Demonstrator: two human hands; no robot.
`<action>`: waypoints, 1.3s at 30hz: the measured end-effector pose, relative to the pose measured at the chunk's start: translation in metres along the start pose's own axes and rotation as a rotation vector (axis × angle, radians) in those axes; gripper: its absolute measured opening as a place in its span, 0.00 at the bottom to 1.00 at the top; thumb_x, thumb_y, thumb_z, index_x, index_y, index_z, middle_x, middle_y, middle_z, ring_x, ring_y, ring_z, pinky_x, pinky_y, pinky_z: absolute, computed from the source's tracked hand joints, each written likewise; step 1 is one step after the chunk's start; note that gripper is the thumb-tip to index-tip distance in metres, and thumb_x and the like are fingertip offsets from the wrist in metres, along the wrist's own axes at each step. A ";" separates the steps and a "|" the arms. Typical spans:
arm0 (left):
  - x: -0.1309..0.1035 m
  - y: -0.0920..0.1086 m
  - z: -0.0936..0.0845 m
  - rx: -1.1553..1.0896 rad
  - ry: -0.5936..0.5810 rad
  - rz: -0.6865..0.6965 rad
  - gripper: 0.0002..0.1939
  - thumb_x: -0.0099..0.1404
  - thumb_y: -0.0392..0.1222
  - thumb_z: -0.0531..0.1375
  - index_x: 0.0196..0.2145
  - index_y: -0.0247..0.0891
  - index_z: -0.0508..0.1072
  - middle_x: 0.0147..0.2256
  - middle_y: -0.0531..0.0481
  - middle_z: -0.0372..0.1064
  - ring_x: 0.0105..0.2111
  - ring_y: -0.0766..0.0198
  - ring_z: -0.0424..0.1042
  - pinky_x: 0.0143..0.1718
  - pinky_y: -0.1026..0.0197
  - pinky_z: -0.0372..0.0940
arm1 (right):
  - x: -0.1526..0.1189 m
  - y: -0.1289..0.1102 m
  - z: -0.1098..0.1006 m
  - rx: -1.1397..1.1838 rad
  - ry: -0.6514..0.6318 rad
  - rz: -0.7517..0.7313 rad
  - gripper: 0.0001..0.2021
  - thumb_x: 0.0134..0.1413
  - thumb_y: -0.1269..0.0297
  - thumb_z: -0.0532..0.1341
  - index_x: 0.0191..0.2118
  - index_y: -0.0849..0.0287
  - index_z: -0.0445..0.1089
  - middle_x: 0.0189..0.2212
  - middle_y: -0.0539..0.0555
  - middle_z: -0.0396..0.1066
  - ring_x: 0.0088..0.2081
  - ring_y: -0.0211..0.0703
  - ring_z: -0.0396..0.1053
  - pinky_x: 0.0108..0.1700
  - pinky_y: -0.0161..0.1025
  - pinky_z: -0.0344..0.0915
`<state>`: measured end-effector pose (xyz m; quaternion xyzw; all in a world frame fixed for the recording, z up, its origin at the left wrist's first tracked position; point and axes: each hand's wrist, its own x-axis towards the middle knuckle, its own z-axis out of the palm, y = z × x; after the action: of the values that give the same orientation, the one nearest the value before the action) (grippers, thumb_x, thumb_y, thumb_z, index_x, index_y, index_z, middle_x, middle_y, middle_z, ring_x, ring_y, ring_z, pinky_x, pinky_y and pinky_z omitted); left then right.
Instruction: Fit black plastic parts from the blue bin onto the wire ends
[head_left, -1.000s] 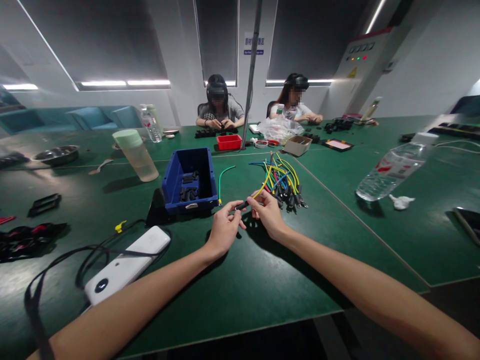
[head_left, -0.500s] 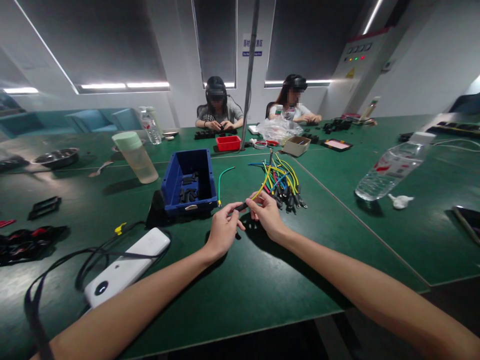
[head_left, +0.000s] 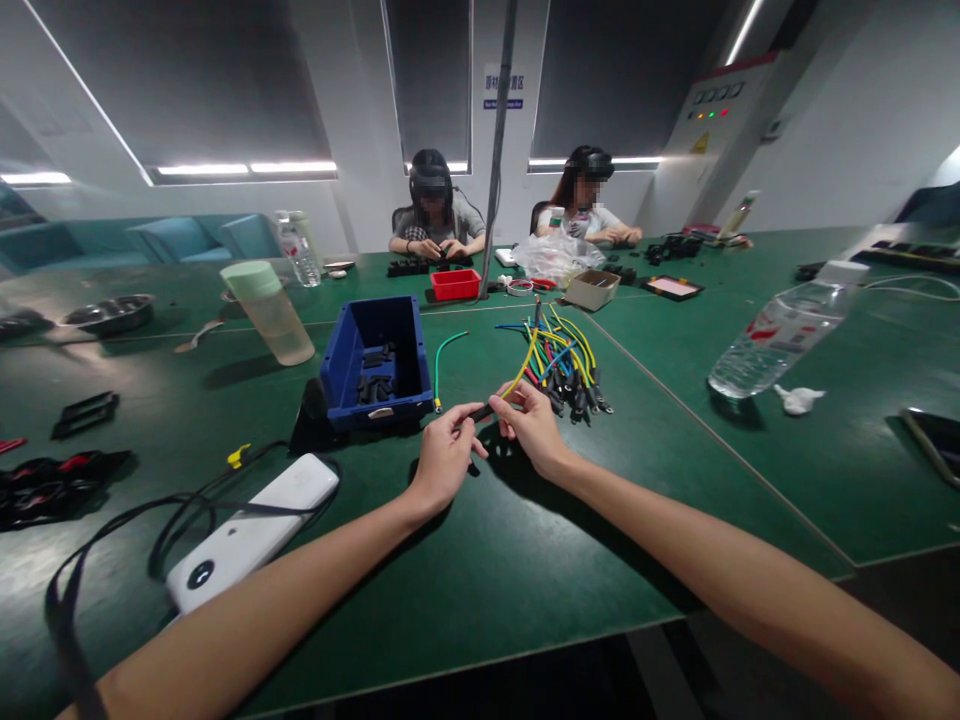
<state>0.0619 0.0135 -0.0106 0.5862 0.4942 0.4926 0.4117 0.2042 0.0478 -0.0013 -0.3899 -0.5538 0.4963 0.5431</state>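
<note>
My left hand [head_left: 442,455] is closed on a short black sleeve [head_left: 481,411], pinching it between thumb and fingers. From the sleeve's far end runs a yellow wire [head_left: 519,373], which my right hand [head_left: 534,430] pinches close to the sleeve. The wire's free end points up and away from me. Just beyond my right hand lies a loose pile of coloured wires [head_left: 574,365] with black-sleeved ends and metal lugs. A single green wire [head_left: 438,362] rests beside the blue bin [head_left: 386,318], which holds several black sleeves [head_left: 375,388].
Left of my arms are a white power bank [head_left: 255,530] with a black strap, and a tilted green-lidded bottle [head_left: 270,320]. A clear water bottle [head_left: 780,335] stands on the right. Farther off are a red tray [head_left: 455,285], a small box [head_left: 592,289] and two people seated across the table.
Both hands keep almost the same place and grip on the sleeve and yellow wire. The whole view has shifted very slightly.
</note>
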 end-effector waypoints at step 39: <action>-0.006 0.014 -0.001 0.142 0.019 0.129 0.11 0.61 0.40 0.58 0.41 0.37 0.72 0.34 0.49 0.73 0.28 0.66 0.71 0.31 0.65 0.66 | -0.005 -0.005 0.006 0.036 -0.009 0.041 0.15 0.44 0.53 0.67 0.29 0.59 0.66 0.19 0.45 0.63 0.16 0.30 0.56 0.17 0.30 0.51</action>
<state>0.0634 0.0050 0.0017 0.6399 0.4930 0.4872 0.3319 0.1995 0.0412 0.0033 -0.3890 -0.5389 0.5190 0.5375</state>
